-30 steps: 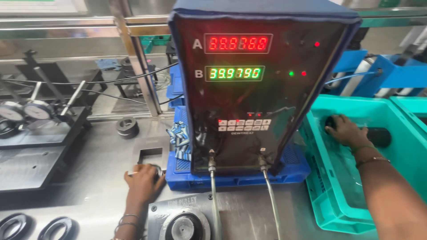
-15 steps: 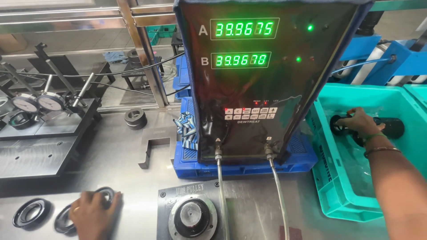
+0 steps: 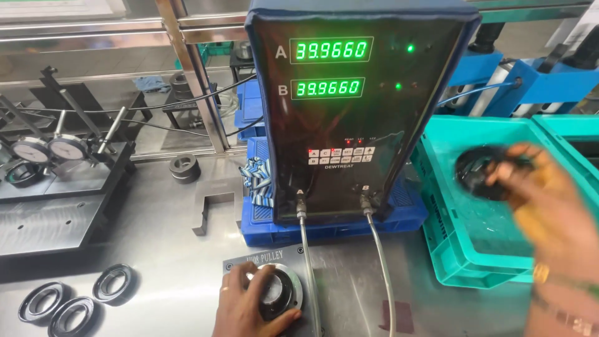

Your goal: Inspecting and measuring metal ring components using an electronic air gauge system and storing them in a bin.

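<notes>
The person's left hand (image 3: 249, 306) rests low in the head view on a round black part (image 3: 276, 292) seated in a grey gauge fixture (image 3: 265, 259) on the steel worktop (image 3: 168, 249), the fingers curled around the part's left side and the thumb under its rim. The right hand (image 3: 549, 212), blurred, is raised over a teal crate (image 3: 474, 249) at the right and is closed on a black ring-shaped part (image 3: 483, 171) held above the crate's inside. Between the hands stands a tall dark readout unit (image 3: 355, 112) with two rows of green digits, set on a blue tray (image 3: 331, 224); two thin cables (image 3: 380, 268) run down from its base across the worktop. Three black rings (image 3: 75, 302) lie on the worktop well to the left of the left hand. Farther back on the left, two dial gauges (image 3: 50, 150) sit on a dark stand, and a small black ring (image 3: 185, 167) stands near the upright post.
</notes>
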